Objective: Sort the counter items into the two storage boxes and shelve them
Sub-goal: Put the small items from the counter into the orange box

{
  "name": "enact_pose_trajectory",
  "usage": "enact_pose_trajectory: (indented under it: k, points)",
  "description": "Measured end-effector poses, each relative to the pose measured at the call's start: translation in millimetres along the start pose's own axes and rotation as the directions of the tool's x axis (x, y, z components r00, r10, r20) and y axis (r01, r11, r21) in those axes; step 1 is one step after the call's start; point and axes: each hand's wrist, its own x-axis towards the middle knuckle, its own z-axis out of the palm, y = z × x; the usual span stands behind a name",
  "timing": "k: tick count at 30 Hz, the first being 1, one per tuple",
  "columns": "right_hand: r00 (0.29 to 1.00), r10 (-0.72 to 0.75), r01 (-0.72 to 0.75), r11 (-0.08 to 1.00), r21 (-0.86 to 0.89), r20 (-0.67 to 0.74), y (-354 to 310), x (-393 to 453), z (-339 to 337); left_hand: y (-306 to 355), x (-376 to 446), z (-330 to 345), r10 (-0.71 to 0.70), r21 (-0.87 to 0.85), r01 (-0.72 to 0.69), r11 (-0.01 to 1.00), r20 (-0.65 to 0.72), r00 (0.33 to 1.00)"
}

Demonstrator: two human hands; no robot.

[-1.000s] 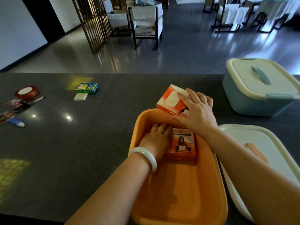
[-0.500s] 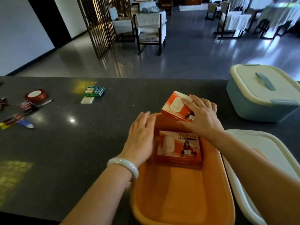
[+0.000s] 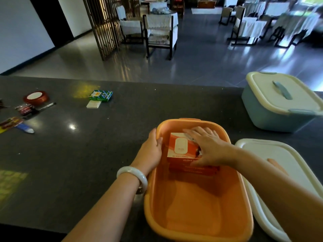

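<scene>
**Clerk:** Item one?

**Keeper:** Orange storage box (image 3: 197, 203), lid off, on the dark counter (image 3: 87, 154) at the near edge. Inside, at its far end, two orange router cartons — the upper carton (image 3: 181, 145) lies flat on the lower carton (image 3: 192, 169), which sits on the box floor.

**Clerk:** The hands?

**Keeper:** Right hand (image 3: 208, 147) rests on the upper carton, fingers spread flat across its far right part, thumb along the near edge. A loose grip; whether it pinches the carton or only presses on it cannot be told. Left hand (image 3: 150, 151) holds the box's left rim, thumb hooked inside the wall, fingers outside and out of sight. A white bangle (image 3: 132, 177) sits on that wrist.

**Clerk:** Other containers?

**Keeper:** A cream lid (image 3: 279, 172) with an orange handle lies flat just right of the orange box, touching or nearly so. A pale blue storage box (image 3: 272, 114), cream lid on, stands further back at the right.

**Clerk:** Loose stock?

**Keeper:** Far left — a red tape roll (image 3: 36, 97), a black pen (image 3: 47, 106), a small red packet (image 3: 25, 109) beside the pen, and a blue-capped tube (image 3: 24, 128) on a card. Mid-left, a green-and-blue box (image 3: 101, 95) with a small white pad (image 3: 93, 104) just in front of it. All well apart from the orange box.
</scene>
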Motion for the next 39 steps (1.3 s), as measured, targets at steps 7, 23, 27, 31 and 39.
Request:
enact_pose_trajectory:
  k: [7,23,27,31,39]
  points:
    - [0.992,0.086,-0.089,0.996,0.028,0.098,3,7,17,-2,4,4,-0.007,0.055,0.008,0.998,-0.013,1.000]
    - [0.978,0.157,-0.159,0.987,0.006,0.135,0,11,16,-4,5,5,-0.007,0.061,0.008,0.998,-0.019,1.000]
    - [0.979,0.157,-0.161,0.987,0.017,0.132,0,11,13,-2,5,6,-0.004,0.057,0.005,0.998,-0.019,1.000]
    - [0.982,0.142,-0.146,0.989,0.019,0.127,0,11,12,-2,4,5,0.000,0.055,0.001,0.999,-0.011,1.000]
    - [0.982,0.115,-0.113,0.993,-0.019,0.149,-3,10,7,-2,3,3,0.011,0.072,-0.010,0.997,-0.010,1.000]
